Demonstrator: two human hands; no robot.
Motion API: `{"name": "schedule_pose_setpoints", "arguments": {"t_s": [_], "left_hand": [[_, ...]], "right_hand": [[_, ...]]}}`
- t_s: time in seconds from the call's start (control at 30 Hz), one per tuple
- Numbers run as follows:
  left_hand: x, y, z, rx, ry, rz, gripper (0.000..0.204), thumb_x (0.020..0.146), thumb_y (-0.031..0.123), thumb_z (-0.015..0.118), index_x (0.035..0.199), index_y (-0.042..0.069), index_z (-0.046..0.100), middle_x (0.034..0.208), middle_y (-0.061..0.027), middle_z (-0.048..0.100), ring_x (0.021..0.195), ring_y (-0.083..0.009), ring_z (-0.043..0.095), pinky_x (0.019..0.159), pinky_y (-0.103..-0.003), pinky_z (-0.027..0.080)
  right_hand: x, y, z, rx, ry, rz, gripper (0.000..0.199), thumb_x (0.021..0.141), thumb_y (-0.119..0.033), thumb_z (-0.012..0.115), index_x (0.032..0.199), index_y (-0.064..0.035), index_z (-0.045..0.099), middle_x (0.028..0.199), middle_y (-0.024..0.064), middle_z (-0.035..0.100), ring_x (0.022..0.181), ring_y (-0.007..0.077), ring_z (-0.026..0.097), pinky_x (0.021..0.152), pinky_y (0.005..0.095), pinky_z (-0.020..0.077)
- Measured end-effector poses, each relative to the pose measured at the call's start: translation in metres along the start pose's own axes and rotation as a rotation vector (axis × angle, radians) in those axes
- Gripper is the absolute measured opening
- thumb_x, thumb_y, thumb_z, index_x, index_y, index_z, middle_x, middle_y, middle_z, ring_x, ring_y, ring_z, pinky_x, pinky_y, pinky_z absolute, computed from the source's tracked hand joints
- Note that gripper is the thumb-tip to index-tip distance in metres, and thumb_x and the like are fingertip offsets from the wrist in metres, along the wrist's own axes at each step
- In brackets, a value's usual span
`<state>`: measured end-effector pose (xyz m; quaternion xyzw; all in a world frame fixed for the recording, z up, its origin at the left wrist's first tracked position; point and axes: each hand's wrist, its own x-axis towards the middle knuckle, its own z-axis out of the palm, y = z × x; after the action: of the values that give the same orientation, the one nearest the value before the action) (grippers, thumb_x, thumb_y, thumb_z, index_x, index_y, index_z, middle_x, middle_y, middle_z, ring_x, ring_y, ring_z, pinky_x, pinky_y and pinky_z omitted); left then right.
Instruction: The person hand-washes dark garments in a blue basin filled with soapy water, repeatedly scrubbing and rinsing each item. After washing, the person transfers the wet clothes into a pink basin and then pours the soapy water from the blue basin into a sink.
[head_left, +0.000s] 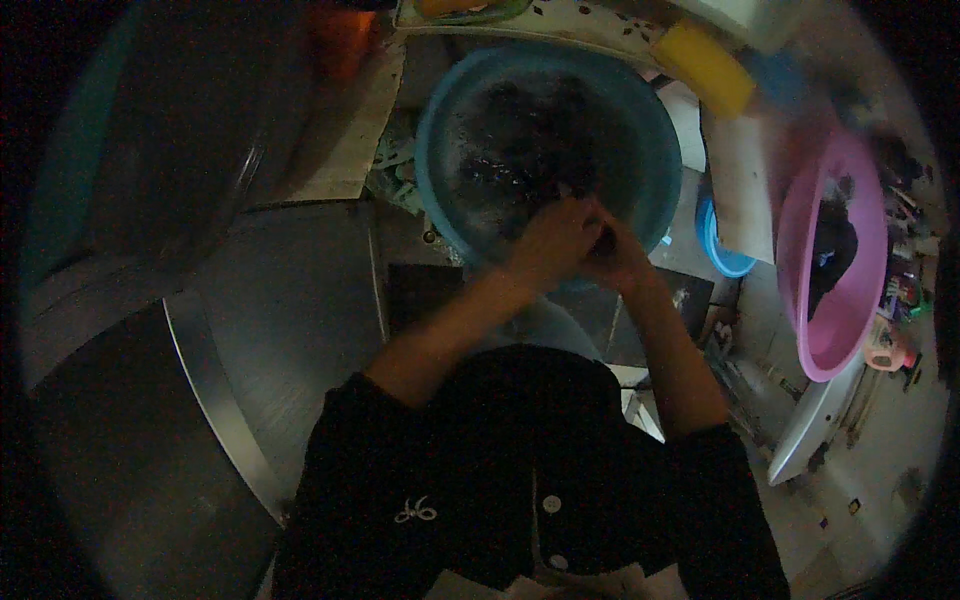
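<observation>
A round blue basin (650, 140) sits on the floor in front of me, with dark wet cloth and suds (520, 140) inside. My left hand (550, 240) and my right hand (615, 250) are pressed together at the basin's near rim. Both are closed around a bunch of the dark cloth, of which little shows between the fingers. My forearms come up from my dark buttoned top (520, 480).
A pink basin (860, 300) holding dark clothes stands at the right. A small blue bowl (720, 250) lies between the basins. A yellow block (705, 65) and an orange object (345, 40) are at the back. A large dark metal-edged surface (220, 400) fills the left.
</observation>
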<state>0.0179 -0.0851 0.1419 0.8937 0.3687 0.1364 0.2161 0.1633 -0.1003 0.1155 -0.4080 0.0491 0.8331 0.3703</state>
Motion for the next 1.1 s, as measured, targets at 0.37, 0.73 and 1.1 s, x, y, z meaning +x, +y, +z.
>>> {"name": "schedule_pose_setpoints", "arguments": {"t_s": [0.37, 0.73, 1.1], "left_hand": [[0.077, -0.152, 0.041, 0.059, 0.238, -0.448, 0.045, 0.074, 0.041, 0.058, 0.112, 0.016, 0.055, 0.126, -0.013, 0.043, 0.112, -0.031, 0.043, 0.091, -0.042, 0.036], [0.043, -0.12, 0.105, 0.182, 0.018, -0.197, 0.046, 0.07, 0.043, 0.058, 0.11, 0.02, 0.056, 0.13, -0.01, 0.038, 0.117, -0.0351, 0.033, 0.099, -0.056, 0.019], [-0.009, -0.091, 0.095, 0.11, -0.35, -0.196, 0.048, 0.068, 0.047, 0.058, 0.106, 0.017, 0.059, 0.123, -0.0164, 0.037, 0.11, -0.0399, 0.038, 0.088, -0.054, 0.036]], "right_hand": [[-0.08, -0.045, 0.059, -0.916, 0.37, -0.514, 0.035, 0.075, -0.014, 0.062, 0.106, -0.0017, 0.052, 0.09, 0.0079, 0.058, 0.074, 0.0127, 0.055, 0.059, 0.0243, 0.0451], [-0.081, -0.083, 0.117, -1.378, 0.317, -0.888, 0.032, 0.074, -0.007, 0.061, 0.105, 0.0006, 0.055, 0.088, 0.007, 0.058, 0.077, 0.0106, 0.055, 0.067, 0.0245, 0.0457], [0.118, -0.093, -0.005, -1.572, 0.327, -1.098, 0.034, 0.081, -0.012, 0.05, 0.113, -0.0021, 0.051, 0.116, 0.0151, 0.05, 0.106, 0.0268, 0.048, 0.093, 0.0366, 0.0347]]}}
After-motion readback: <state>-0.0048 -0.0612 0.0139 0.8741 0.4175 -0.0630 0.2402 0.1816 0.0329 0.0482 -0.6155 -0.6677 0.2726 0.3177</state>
